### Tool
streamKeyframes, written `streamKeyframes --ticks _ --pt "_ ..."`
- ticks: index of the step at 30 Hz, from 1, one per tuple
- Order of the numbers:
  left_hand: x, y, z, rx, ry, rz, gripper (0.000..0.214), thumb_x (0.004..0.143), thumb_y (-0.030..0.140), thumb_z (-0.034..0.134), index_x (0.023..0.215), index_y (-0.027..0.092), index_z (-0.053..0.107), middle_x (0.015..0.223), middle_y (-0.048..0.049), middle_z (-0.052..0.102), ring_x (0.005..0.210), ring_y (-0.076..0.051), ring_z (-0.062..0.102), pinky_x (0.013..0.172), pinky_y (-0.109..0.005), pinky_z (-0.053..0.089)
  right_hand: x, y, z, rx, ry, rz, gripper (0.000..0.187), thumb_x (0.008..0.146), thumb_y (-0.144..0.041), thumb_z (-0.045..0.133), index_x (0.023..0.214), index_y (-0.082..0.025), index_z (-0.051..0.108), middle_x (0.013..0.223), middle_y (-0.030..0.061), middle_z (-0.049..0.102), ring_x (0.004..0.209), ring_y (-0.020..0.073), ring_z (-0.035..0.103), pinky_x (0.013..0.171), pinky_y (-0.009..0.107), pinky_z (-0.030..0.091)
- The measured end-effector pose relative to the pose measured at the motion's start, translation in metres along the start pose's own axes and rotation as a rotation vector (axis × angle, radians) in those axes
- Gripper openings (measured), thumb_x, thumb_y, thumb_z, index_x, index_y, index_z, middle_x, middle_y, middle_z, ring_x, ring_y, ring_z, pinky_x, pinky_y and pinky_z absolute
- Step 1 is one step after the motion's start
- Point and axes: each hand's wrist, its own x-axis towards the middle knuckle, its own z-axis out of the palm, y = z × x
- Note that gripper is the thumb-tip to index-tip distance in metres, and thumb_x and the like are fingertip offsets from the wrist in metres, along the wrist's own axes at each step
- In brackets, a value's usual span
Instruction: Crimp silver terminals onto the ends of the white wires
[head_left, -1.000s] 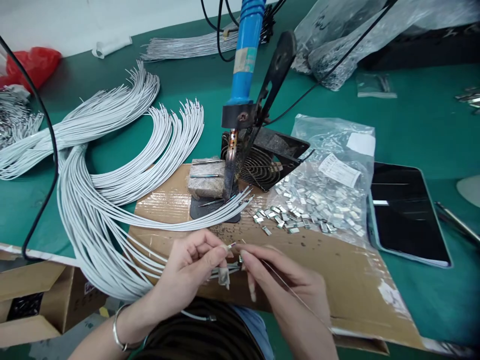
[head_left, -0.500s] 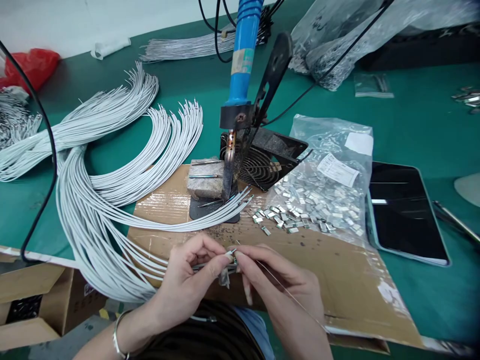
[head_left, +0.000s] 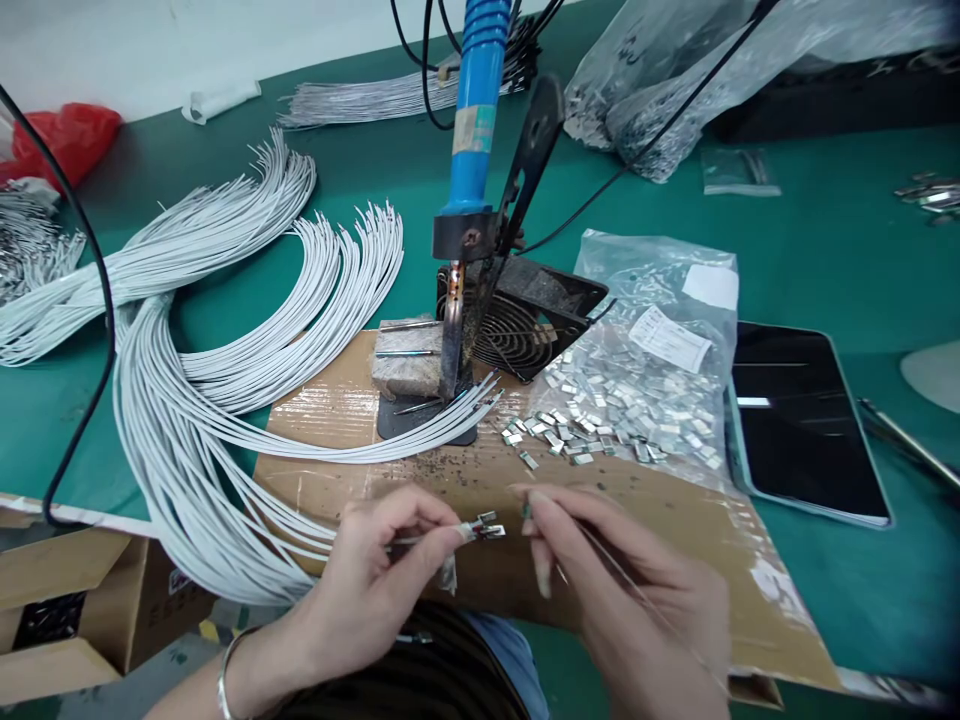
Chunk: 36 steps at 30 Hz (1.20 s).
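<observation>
- Far left of my grip, a white cable bundle [head_left: 202,430] fans across the bench, and one strand runs into the left hand.
- The left hand [head_left: 382,565] stays closed, with thumb and fingers pinching a single white cable [head_left: 427,538]; a small metal terminal [head_left: 487,527] sits crimped or clipped at its tip, just past the fingertips.
- The right hand [head_left: 622,600] has drawn away to the right, so the two hands no longer touch. It is nearly closed on a thin metal rod [head_left: 615,565], whose tip I can't make out clearly.
- Ahead of the grip, a soldering iron with a blue handle [head_left: 474,110] stands upright in its stand, beside a wire fan guard [head_left: 521,335].
- Ahead and to the right, loose metal terminals [head_left: 600,430] spill from a clear plastic bag [head_left: 660,270] onto a cardboard sheet [head_left: 637,500].
- The sheet lies under both hands on a green bench mat [head_left: 847,270].
- Further right of the grip lies a black tablet [head_left: 806,425].
- Behind the cables, at far left, is a red plastic bag [head_left: 64,140]; a cardboard box [head_left: 67,590] sits below the bench edge.
</observation>
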Motion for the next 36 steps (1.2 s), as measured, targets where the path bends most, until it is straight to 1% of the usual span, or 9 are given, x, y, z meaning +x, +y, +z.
streamKeyframes --ticks 4,5,7,9,10,12,19,23,36 --pt "-0.002 0.018 -0.004 0.316 -0.336 0.348 0.033 0.105 0.023 0.051 0.085 0.012 0.075 0.071 -0.0113 0.072 0.063 -0.020 0.059 0.060 -0.032 0.041 0.005 0.012 -0.019 -0.001 0.115 0.050 0.013 0.084 -0.038 0.085 0.087 -0.026 0.086 0.060 -0.0006 0.068 0.053 0.0118 0.060 0.053 0.021 0.049" --pt "0.000 0.019 -0.005 0.280 -0.433 0.324 0.033 0.105 0.024 0.052 0.084 0.013 0.074 0.070 -0.0109 0.072 0.062 -0.020 0.060 0.059 -0.032 0.041 0.006 0.015 -0.022 -0.004 0.121 0.064 0.014 0.084 -0.039 0.085 0.088 -0.026 0.086 0.060 -0.0004 0.068 0.055 0.0124 0.061 0.054 0.021 0.050" --pt "0.005 0.014 -0.009 0.035 -0.506 0.084 0.032 0.105 0.029 0.053 0.084 0.016 0.073 0.070 -0.0070 0.070 0.062 -0.017 0.060 0.059 -0.028 0.041 0.006 0.019 -0.025 0.016 0.102 0.048 0.012 0.084 -0.038 0.086 0.088 -0.026 0.086 0.057 -0.0006 0.067 0.054 0.0126 0.061 0.053 0.021 0.052" --pt "0.013 0.002 -0.012 -0.337 -0.287 -0.211 0.038 0.103 0.042 0.058 0.076 0.017 0.067 0.060 -0.0003 0.059 0.049 -0.010 0.044 0.048 -0.023 0.029 0.005 0.021 -0.022 0.050 0.040 0.015 0.009 0.085 -0.034 0.085 0.087 -0.026 0.087 0.056 -0.0005 0.066 0.051 0.0119 0.060 0.051 0.021 0.051" --pt "0.016 -0.004 -0.012 -0.461 -0.151 -0.273 0.038 0.098 0.047 0.066 0.076 0.016 0.067 0.059 0.0020 0.056 0.045 -0.007 0.033 0.046 -0.022 0.022 0.004 0.020 -0.019 0.063 -0.007 0.003 0.008 0.086 -0.033 0.084 0.087 -0.026 0.087 0.056 -0.0003 0.066 0.050 0.0117 0.059 0.049 0.021 0.050" --pt "0.020 -0.013 -0.012 -0.609 -0.047 -0.342 0.039 0.088 0.050 0.078 0.077 0.014 0.068 0.063 0.0016 0.059 0.046 -0.005 0.024 0.047 -0.022 0.015 0.002 0.017 -0.010 0.070 -0.090 0.017 0.008 0.087 -0.031 0.082 0.088 -0.026 0.088 0.057 0.0002 0.065 0.049 0.0119 0.058 0.048 0.022 0.048" --pt "0.019 -0.006 -0.010 -0.641 -0.025 -0.286 0.037 0.082 0.044 0.087 0.073 0.016 0.063 0.061 0.0038 0.055 0.055 -0.009 0.039 0.055 -0.022 0.028 -0.006 0.002 0.016 0.076 -0.217 0.105 0.011 0.086 -0.028 0.080 0.093 -0.029 0.089 0.064 -0.0013 0.062 0.049 0.0089 0.055 0.046 0.020 0.042" --pt "0.019 -0.005 -0.009 -0.582 -0.011 -0.228 0.038 0.085 0.044 0.084 0.073 0.017 0.060 0.059 0.0062 0.052 0.052 -0.008 0.034 0.054 -0.022 0.030 -0.009 -0.002 0.025 0.111 -0.182 0.135 0.012 0.084 -0.027 0.080 0.092 -0.029 0.089 0.063 -0.0017 0.060 0.051 0.0089 0.053 0.047 0.020 0.040" --pt "0.017 -0.010 -0.006 -0.521 0.047 -0.159 0.034 0.085 0.038 0.085 0.075 0.017 0.060 0.062 0.0041 0.059 0.056 -0.009 0.045 0.056 -0.020 0.036 -0.011 0.000 0.027 0.186 -0.165 0.191 0.009 0.082 -0.029 0.082 0.087 -0.025 0.089 0.066 -0.0012 0.061 0.046 0.0068 0.049 0.043 0.020 0.039"
